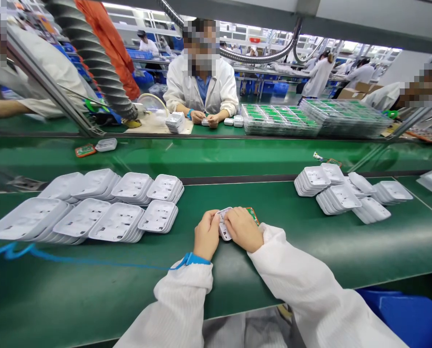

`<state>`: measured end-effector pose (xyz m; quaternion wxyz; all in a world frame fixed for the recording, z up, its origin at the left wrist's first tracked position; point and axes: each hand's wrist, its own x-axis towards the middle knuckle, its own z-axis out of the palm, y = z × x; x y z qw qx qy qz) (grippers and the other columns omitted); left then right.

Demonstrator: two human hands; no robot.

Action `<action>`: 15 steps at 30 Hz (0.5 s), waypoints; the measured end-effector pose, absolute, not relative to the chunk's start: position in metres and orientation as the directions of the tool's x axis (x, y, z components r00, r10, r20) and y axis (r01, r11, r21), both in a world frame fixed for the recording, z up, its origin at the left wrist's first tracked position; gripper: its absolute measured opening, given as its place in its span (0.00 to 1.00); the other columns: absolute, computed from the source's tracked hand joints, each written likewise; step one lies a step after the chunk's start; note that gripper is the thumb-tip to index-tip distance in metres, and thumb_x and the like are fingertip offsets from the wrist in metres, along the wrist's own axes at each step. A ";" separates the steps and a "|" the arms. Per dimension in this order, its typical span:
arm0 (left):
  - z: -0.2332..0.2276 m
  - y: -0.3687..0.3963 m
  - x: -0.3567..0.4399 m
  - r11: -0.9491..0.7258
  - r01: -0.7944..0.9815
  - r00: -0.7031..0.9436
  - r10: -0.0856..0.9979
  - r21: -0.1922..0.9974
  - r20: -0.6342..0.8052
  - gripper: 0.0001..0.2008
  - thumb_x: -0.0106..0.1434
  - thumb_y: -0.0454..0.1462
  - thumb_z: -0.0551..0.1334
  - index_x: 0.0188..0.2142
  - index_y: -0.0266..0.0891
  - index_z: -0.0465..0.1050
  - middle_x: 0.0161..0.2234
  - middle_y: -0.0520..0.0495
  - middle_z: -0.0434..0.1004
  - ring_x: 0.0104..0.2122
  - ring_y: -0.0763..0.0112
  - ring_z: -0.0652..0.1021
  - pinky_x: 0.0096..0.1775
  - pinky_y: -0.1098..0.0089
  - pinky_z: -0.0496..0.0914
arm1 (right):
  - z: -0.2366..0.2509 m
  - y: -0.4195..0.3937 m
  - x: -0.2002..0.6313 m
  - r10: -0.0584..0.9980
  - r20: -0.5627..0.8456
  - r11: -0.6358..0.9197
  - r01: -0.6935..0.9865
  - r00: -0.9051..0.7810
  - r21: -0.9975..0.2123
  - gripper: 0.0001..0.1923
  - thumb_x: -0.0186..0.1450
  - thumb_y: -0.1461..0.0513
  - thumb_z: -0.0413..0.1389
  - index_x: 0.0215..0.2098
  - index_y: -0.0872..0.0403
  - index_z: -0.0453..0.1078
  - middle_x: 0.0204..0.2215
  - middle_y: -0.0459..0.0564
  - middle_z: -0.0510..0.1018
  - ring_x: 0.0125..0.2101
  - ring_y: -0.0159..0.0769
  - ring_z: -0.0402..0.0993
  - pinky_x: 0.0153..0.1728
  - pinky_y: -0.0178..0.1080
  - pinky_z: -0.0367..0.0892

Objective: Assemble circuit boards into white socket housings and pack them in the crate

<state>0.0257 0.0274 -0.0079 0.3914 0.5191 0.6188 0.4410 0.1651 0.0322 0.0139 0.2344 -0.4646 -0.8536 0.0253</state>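
Over the middle of the green table (237,285), my left hand (206,235) grips the left side of a white plastic housing (224,225). My right hand (244,228) covers the housing's right part, fingers bent over it, so what lies under them is hidden. Just behind my right hand, a green circuit board with an orange edge (252,214) shows in part. A blue wrist strap (197,259) with a coiled cord sits on my left wrist. To the left stand several stacks of white plastic housings (116,221); more stacked housings (342,197) lie to the right.
Beyond the table's dark edge runs a green conveyor belt (208,159) carrying a board (85,150) and a white housing (106,144). A co-worker (203,92) sits across, handling a small white part. Stacked clear trays of green boards (279,121) stand opposite. A blue bin (408,316) is at lower right.
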 end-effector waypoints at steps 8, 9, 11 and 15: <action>-0.013 0.027 0.023 0.081 0.310 -0.184 0.983 0.947 -0.024 0.14 0.60 0.44 0.55 0.39 0.39 0.73 0.35 0.46 0.78 0.35 0.65 0.77 0.35 0.67 0.71 | 0.009 0.034 0.165 0.757 0.360 0.641 0.726 -0.545 -0.248 0.11 0.69 0.65 0.44 0.32 0.56 0.65 0.30 0.52 0.70 0.33 0.39 0.61 0.37 0.40 0.56; -0.013 0.027 0.023 0.083 0.320 -0.184 0.983 0.944 -0.024 0.13 0.60 0.43 0.55 0.38 0.40 0.73 0.35 0.46 0.78 0.36 0.65 0.77 0.36 0.67 0.71 | 0.009 0.034 0.165 0.751 0.357 0.649 0.721 -0.556 -0.243 0.11 0.69 0.65 0.44 0.32 0.56 0.65 0.30 0.52 0.70 0.33 0.39 0.60 0.37 0.40 0.56; -0.014 0.028 0.023 0.087 0.337 -0.181 0.983 0.938 -0.026 0.13 0.60 0.43 0.54 0.39 0.40 0.73 0.35 0.46 0.78 0.36 0.64 0.77 0.36 0.67 0.71 | 0.009 0.033 0.164 0.742 0.355 0.660 0.711 -0.568 -0.242 0.11 0.69 0.65 0.44 0.32 0.56 0.66 0.30 0.52 0.69 0.33 0.39 0.60 0.38 0.40 0.56; -0.016 0.027 0.023 0.095 0.349 -0.176 0.984 0.932 -0.034 0.14 0.61 0.43 0.54 0.39 0.40 0.73 0.35 0.46 0.79 0.36 0.64 0.78 0.37 0.66 0.71 | 0.009 0.031 0.164 0.742 0.349 0.659 0.718 -0.573 -0.222 0.11 0.70 0.65 0.44 0.32 0.56 0.66 0.30 0.52 0.69 0.33 0.40 0.60 0.37 0.40 0.56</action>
